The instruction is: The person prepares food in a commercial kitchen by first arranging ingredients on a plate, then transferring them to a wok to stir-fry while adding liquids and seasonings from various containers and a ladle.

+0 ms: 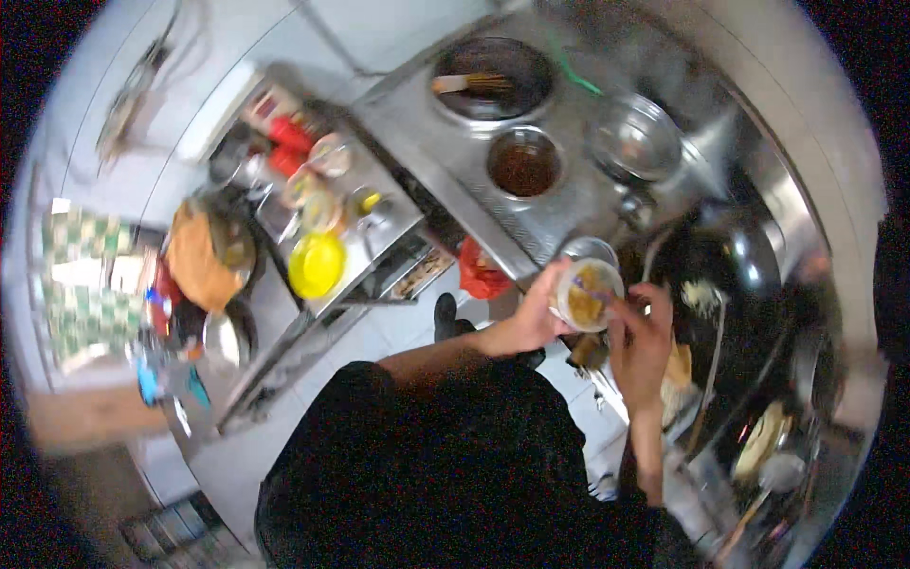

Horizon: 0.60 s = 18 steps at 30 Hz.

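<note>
My left hand [540,308] is closed round a small round white tub [565,292], held up over the edge of the steel counter. Inside it lies a yellow-brown grainy or paste-like food [593,279]. My right hand [641,343] reaches over the tub's right side, its thumb and fingers curled together at the food. Something small and purplish shows at those fingertips, too blurred to name. Just right of my right hand sits a big black wok [735,251] with some pale chopped food [701,297] in it.
Behind the tub, the steel counter [455,152] carries a pot with a brush [474,83], a pot of dark red-brown sauce [524,163] and a metal bowl [635,140]. A side table holds a yellow bowl [318,266]. A red bag [482,270] hangs below the counter.
</note>
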Tool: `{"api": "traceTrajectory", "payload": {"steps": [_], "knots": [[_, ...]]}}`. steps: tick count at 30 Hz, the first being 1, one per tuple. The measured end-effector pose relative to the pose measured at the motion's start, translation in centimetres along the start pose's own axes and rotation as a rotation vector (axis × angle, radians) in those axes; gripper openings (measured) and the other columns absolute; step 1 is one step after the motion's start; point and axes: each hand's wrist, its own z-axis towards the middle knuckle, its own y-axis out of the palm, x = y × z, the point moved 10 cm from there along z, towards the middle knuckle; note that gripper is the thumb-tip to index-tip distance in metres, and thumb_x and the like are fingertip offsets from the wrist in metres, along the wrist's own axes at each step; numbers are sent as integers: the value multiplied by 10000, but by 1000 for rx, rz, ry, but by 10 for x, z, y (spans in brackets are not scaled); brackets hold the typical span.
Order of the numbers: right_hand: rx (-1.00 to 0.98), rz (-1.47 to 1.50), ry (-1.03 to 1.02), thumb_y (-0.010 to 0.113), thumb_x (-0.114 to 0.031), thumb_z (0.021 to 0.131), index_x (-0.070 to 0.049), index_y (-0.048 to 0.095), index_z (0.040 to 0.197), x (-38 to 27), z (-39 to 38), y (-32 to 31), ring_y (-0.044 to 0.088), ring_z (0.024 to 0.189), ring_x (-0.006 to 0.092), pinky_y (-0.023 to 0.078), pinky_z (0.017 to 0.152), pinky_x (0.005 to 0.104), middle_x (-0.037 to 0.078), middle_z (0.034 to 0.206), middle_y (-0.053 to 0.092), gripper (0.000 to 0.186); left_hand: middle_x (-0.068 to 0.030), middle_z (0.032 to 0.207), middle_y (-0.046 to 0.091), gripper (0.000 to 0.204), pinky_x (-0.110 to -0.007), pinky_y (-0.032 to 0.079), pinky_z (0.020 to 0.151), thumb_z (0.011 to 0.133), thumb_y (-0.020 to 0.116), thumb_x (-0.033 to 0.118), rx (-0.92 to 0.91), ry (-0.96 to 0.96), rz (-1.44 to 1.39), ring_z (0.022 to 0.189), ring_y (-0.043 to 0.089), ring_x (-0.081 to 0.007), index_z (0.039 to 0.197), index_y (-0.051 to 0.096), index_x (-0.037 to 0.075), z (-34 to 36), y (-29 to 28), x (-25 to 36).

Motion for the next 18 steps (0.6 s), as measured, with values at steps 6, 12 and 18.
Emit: {"api": "traceTrajectory", "payload": {"steps": [6,12,18], "knots": [[-113,545,84,552,-366,978,-58,577,1315,-49,56,85,492,1258,265,319,1108,385,115,1363,534,458,-105,1258,644,605,-474,468,1011,943,482,586,-61,-124,-146,1141,618,-282,1278,586,93,-88,-2,65],[-963,1338,281,420,-693,935,-23,328,1486,-151,60,247,495,1274,223,357,1092,364,126,1370,519,872,-109,1242,653,591,-495,482,983,960,447,588,-19,-47,-195,1118,626,-297,1278,592,112,-173,-32,148],[-712,646,-193,634,-691,800,-40,454,1386,-288,132,280,497,1221,303,403,1049,444,143,1245,560,894,-75,1279,630,541,-494,513,949,971,434,571,-298,64,-281,1152,615,-262,1314,559,172,-234,-85,243]]}}
